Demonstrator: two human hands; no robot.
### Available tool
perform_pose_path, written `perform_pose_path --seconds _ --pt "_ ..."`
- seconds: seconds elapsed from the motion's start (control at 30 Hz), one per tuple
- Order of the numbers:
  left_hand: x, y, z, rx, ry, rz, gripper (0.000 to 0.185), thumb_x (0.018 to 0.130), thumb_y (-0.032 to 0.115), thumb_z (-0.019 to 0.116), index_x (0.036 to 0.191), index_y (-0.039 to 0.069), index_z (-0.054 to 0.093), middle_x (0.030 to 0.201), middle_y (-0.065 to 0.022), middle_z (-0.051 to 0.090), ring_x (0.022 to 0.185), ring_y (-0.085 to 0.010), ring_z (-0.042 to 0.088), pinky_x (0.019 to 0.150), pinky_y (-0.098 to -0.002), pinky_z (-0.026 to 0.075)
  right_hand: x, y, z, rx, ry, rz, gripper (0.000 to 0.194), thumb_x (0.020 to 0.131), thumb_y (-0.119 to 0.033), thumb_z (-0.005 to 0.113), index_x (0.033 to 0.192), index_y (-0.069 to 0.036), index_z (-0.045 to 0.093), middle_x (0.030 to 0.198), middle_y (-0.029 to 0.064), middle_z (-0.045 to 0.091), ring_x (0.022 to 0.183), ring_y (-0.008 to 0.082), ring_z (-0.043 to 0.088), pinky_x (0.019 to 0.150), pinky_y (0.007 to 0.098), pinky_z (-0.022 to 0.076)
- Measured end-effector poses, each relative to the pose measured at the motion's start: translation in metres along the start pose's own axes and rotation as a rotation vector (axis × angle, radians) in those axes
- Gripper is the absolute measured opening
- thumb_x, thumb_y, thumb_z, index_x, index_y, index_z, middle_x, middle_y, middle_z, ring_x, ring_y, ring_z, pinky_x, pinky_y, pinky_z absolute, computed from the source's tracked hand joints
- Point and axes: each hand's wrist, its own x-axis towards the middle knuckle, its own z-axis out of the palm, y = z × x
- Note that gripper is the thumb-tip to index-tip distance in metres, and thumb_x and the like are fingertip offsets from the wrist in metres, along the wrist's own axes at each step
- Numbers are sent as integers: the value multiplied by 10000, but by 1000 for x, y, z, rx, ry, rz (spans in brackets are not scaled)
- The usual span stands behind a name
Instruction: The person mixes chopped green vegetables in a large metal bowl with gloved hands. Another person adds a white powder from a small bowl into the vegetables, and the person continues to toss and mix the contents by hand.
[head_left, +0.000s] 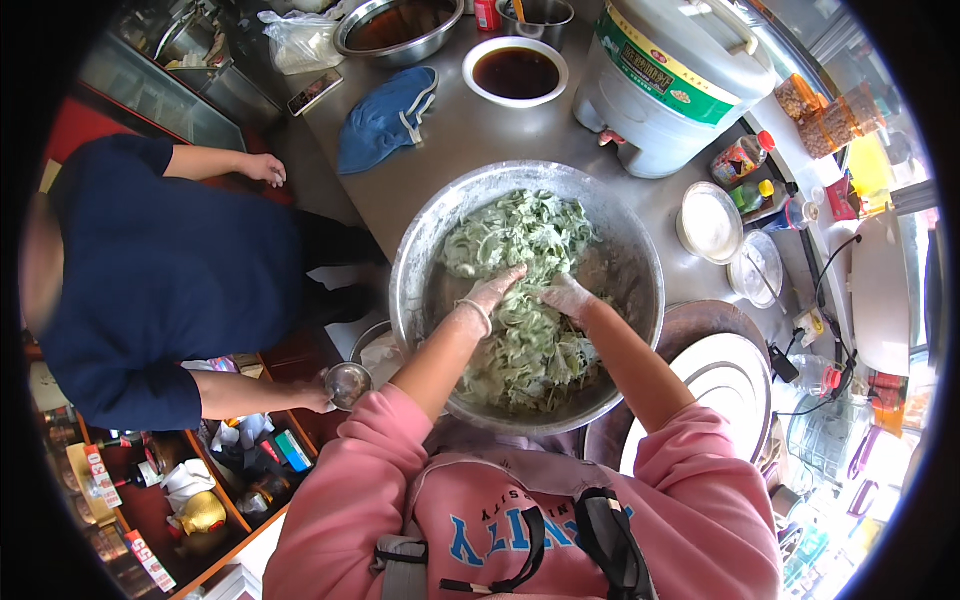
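Note:
A large metal basin (409, 225) stands in front of me, holding a heap of flour-dusted green leaves (525, 232). My left hand (496, 291), coated in white powder and with a pale bangle at the wrist, reaches into the middle of the leaves. Opposite it, my right hand (568, 295), also powdered, is in the leaves with its fingertips partly hidden. Whether either hand grips any leaves I cannot tell. More leaves lie below and between the two forearms.
A person in dark blue (180, 262) stands at the left with a metal ladle or bowl (349, 384). Beyond the basin are a white bowl of dark liquid (516, 73), a blue cloth cap (386, 120) and a large plastic container (667, 82). White round lids (720, 382) lie at the right.

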Motion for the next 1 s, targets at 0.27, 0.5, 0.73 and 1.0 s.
perform_pose_path --seconds 0.27,0.5,0.73,1.0 --pt "-39 27 31 -105 309 290 670 766 576 614 1107 0 596 1026 -77 617 855 -151 588 722 -266 479 -30 -38 19 -52 138 -355 280 822 -139 599 1090 -58 604 1000 49 634 875 115 568 755 298 475" --pt "-72 28 11 386 200 551 542 858 467 563 1138 4 577 1022 -46 614 917 -120 525 813 -291 419 -65 -94 13 515 67 16 571 851 -321 616 1281 -13 400 1127 130 538 977 224 547 828 375 475" --pt "-37 -29 -39 148 223 -218 645 768 497 648 1218 55 513 1260 -124 506 1159 -235 457 983 -383 334 -43 -6 -45 -429 250 285 686 762 -409 704 1220 44 467 1159 162 545 1070 229 512 920 335 396" --pt "-22 -38 12 -422 32 -131 353 839 337 601 1036 45 617 905 -65 651 724 -167 633 616 -312 540 -40 10 -1 314 -229 105 511 756 -40 686 1230 -37 495 1108 60 594 957 154 560 838 286 465"
